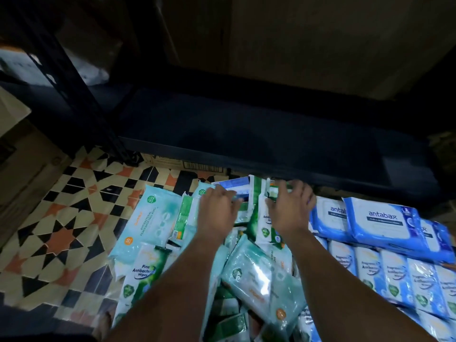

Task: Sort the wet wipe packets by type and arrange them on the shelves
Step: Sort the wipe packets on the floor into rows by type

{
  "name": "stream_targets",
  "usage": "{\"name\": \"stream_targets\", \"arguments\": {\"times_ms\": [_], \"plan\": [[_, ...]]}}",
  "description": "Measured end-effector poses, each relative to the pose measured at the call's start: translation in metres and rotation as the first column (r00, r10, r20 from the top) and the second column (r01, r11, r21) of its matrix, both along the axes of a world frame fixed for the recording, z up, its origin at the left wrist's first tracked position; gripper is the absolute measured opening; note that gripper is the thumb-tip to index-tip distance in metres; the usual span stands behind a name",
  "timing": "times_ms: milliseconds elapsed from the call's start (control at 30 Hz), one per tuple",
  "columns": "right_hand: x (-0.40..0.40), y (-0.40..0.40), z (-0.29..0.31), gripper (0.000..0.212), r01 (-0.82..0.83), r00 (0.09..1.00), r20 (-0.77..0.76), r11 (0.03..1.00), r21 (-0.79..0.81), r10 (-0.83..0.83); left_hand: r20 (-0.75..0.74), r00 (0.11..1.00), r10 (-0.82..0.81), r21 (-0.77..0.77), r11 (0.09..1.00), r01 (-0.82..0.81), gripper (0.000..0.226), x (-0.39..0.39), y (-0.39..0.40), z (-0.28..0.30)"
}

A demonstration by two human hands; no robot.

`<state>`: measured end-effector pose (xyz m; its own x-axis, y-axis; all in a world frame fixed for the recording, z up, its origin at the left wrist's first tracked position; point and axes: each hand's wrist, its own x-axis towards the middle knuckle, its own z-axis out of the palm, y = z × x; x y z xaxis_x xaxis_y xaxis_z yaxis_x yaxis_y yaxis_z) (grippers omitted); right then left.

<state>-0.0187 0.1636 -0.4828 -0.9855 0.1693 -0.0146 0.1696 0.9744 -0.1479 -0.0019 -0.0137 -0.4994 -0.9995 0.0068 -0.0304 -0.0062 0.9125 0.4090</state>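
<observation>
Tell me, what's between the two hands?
In the head view, an upright green-and-white wipe packet stands between the left hand and the right hand.

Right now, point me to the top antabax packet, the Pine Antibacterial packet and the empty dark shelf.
antabax packet (383,219): head view, on its white front label.
Pine Antibacterial packet (144,270): head view, on its printed name.
dark shelf (246,134): head view, on its bare top surface.
</observation>
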Motion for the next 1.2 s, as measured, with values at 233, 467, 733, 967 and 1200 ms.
{"name": "stream_targets", "arguments": {"times_ms": [233,467,733,967,1200], "plan": [[-0.031,-0.043,-0.008,0.051,-0.475,0.867,0.152,0.879,-0.028,0.474,0.282,0.950,0.132,-0.220,0.973,-0.070,0.133,0.006,-0.062,-0.012],[-0.048,-0.061,-0.028,0.074,-0.514,0.827,0.297,0.856,0.051,0.478,0.369,0.915,0.161,-0.322,0.946,-0.036,0.146,-0.002,-0.059,-0.019],[-0.065,-0.064,-0.046,0.083,-0.572,0.805,0.311,0.801,0.178,0.506,0.318,0.931,0.179,-0.264,0.960,-0.094,0.142,-0.008,-0.060,-0.026],[-0.062,-0.063,-0.047,0.088,-0.552,0.832,0.224,0.799,0.239,0.508,0.342,0.932,0.119,-0.037,0.993,-0.113,0.138,-0.008,-0.074,-0.023],[-0.051,-0.072,-0.030,0.059,-0.441,0.891,0.065,0.823,0.358,0.449,0.161,0.927,0.340,0.136,0.922,-0.362,0.077,0.004,-0.138,-0.009]]}}
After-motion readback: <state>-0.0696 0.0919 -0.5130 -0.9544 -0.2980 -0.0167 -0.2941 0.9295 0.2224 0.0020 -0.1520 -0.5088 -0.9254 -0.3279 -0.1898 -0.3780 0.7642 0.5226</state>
